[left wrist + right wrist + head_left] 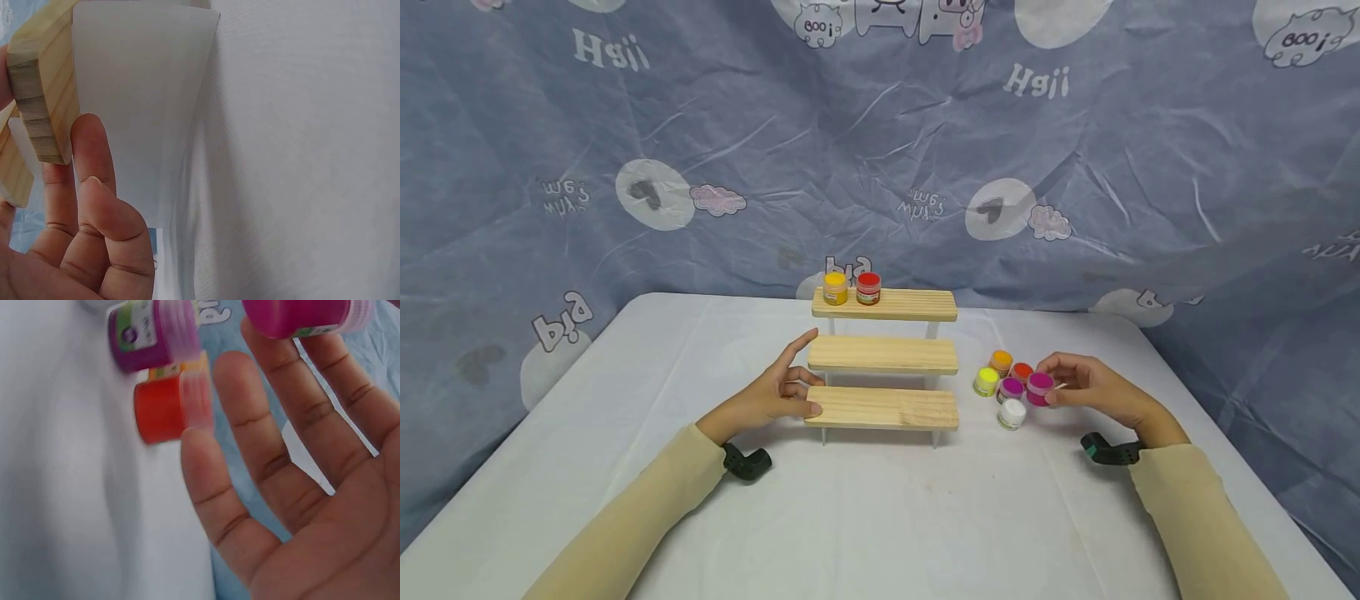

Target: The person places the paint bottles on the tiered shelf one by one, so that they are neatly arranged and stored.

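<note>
A three-step wooden display stand (887,354) stands mid-table. My left hand (767,396) grips the left end of its lowest board (53,87), thumb on top and fingers underneath. To the stand's right, my right hand (1090,387) pinches a magenta paint jar (1040,388) between fingers and thumb; the right wrist view shows part of this magenta jar (294,315) above the table. Beside it are a purple jar (1011,390), a red jar (1022,372), an orange jar (1001,361), a yellow jar (987,382) and a white jar (1012,414).
On the top step's left half sit a yellow-orange jar (835,288) and another red jar (868,288). White cloth (880,517) covers the table. A blue-grey printed curtain (850,150) hangs behind it.
</note>
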